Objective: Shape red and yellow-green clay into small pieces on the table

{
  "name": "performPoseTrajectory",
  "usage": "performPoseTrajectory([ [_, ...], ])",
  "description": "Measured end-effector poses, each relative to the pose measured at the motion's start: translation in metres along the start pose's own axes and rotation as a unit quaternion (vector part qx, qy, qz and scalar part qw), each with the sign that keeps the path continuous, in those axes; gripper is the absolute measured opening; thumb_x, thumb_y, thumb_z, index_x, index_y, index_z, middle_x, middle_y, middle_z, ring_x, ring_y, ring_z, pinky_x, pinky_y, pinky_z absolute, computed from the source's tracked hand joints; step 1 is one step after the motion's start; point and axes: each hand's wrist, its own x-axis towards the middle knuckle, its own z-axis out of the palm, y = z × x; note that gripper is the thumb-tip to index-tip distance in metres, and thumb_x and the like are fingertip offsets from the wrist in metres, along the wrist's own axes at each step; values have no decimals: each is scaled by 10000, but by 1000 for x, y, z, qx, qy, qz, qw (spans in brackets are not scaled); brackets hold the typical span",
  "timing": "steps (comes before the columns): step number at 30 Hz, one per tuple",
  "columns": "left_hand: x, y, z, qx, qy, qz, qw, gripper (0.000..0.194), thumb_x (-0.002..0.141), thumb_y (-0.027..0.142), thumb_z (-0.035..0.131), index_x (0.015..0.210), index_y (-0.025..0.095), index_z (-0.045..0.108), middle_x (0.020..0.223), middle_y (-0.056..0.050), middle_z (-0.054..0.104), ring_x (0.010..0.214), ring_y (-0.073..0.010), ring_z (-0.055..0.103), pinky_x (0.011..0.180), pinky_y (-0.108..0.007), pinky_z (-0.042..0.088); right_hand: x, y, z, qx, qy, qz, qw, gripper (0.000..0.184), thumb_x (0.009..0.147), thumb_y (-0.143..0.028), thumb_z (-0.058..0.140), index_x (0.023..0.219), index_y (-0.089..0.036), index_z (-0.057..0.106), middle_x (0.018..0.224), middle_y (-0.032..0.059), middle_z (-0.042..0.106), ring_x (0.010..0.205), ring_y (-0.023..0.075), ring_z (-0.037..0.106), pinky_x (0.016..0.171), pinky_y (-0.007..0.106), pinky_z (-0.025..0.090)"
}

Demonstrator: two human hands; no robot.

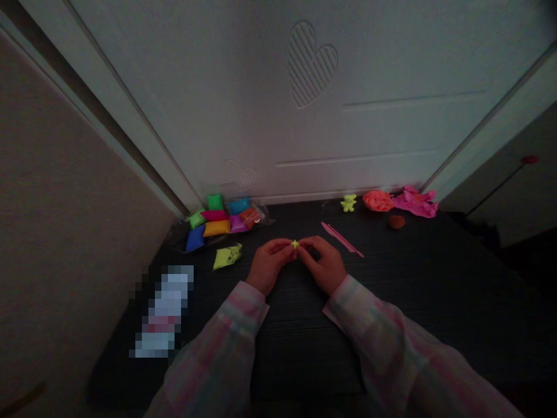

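Note:
Both hands meet over the middle of a dark table (435,290). My left hand (270,266) and my right hand (324,264) pinch a small yellow lump of clay (295,244) between their fingertips. Fingers of each hand are curled in toward the lump. An opened yellow clay packet (227,256) lies just left of my left hand. Two thin pink modelling tools (342,238) lie just beyond my right hand. My sleeves are pale pastel plaid.
A pile of coloured clay packets (220,222) sits at the back left. A small yellow clay figure (348,202), an orange clay flower (378,200), crumpled pink wrappers (415,202) and a small brown piece (397,221) lie along the white door (304,116). A blurred-out item (163,310) lies at left.

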Motion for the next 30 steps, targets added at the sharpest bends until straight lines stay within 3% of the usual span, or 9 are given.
performPoseTrajectory([
  [25, 1, 0, -1, -6, 11, 2, 1000, 159, 553, 147, 675, 705, 146, 630, 698, 5, 631, 646, -68, 551, 632, -191, 408, -1, -1, 0, 20, 3, 6, 1000, 104, 739, -224, 491, 798, -184, 567, 735, 24, 585, 676, 129, 520, 643, 267, 416],
  [30, 2, 1, -5, -30, 11, -18, 999, 168, 564, 137, 663, 729, 132, 636, 698, -7, 627, 642, -77, 560, 626, -196, 421, 0, 2, 0, 91, -13, 77, 993, 129, 741, -267, 482, 775, -173, 564, 753, 28, 586, 707, 134, 531, 658, 271, 415],
])
